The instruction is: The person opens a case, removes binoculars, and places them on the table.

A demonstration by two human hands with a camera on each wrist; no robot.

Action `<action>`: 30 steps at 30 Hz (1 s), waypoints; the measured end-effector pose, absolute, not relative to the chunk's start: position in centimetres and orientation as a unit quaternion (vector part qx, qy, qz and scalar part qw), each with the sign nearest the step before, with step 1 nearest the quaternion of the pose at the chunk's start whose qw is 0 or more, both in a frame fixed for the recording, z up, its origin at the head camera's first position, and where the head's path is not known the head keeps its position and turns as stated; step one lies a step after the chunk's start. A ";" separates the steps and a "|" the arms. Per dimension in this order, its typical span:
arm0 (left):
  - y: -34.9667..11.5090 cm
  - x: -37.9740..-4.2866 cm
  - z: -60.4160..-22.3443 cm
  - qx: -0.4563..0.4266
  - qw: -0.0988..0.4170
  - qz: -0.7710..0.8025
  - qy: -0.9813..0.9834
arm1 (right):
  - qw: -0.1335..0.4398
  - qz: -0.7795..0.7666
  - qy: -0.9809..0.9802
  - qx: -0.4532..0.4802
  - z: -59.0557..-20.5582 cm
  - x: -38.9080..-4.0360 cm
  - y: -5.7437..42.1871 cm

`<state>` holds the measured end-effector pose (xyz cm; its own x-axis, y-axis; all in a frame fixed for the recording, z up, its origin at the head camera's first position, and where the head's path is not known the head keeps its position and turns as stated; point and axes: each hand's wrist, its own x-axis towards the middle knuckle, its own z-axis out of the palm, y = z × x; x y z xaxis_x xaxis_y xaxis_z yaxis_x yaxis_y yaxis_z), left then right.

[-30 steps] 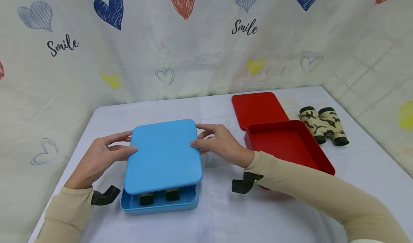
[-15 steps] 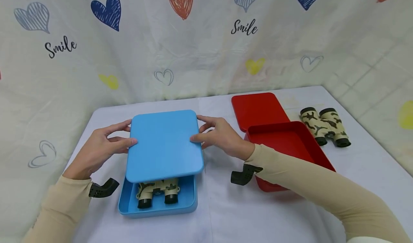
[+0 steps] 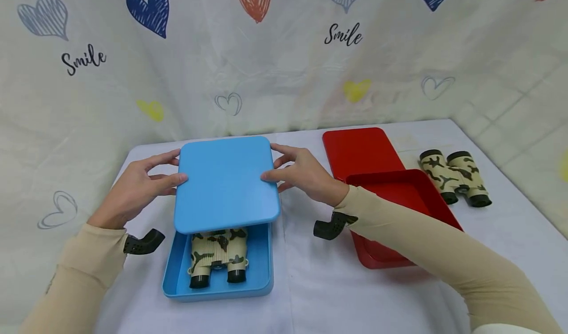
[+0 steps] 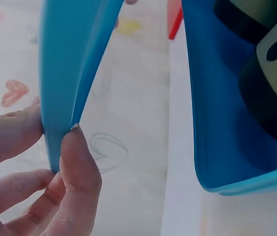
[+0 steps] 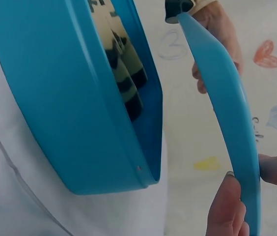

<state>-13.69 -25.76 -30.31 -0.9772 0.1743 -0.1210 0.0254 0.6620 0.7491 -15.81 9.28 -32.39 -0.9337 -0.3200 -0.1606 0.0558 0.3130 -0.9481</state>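
Note:
Between both hands is a flat blue lid (image 3: 226,186), held raised over a blue box (image 3: 262,280). My left hand (image 3: 139,186) pinches the lid's left edge between thumb and fingers. At the opposite edge my right hand (image 3: 306,176) pinches it the same way, thumb on top. Camouflage binoculars (image 3: 219,255) lie inside the box, their far end hidden under the lid in the head view. Both wrist views show a gap between the lid (image 4: 65,73) and the box (image 5: 74,98).
To the right stands an open red box (image 3: 399,191), partly covered by the right forearm. Its red lid (image 3: 361,151) lies behind it. A second pair of camouflage binoculars (image 3: 454,176) rests at the far right of the white-covered table (image 3: 310,294).
Both hands have lifted the blue lid up and away toward the back. More of the binoculars in the blue box now shows. The red box and its lid stay where they were.

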 end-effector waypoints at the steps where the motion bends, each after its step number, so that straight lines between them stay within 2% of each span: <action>1: -25.8 -13.9 -30.3 0.055 0.092 0.408 0.907 | 0.161 -0.582 0.793 -0.082 -32.4 -16.0 9.3; 10: -26.0 -15.9 -29.9 0.068 0.085 0.452 0.885 | 0.163 -0.594 0.783 -0.082 -32.1 -17.8 9.0; 30: -25.3 -19.5 -30.1 0.057 0.097 0.434 0.894 | 0.160 -0.597 0.782 -0.077 -32.6 -21.0 9.1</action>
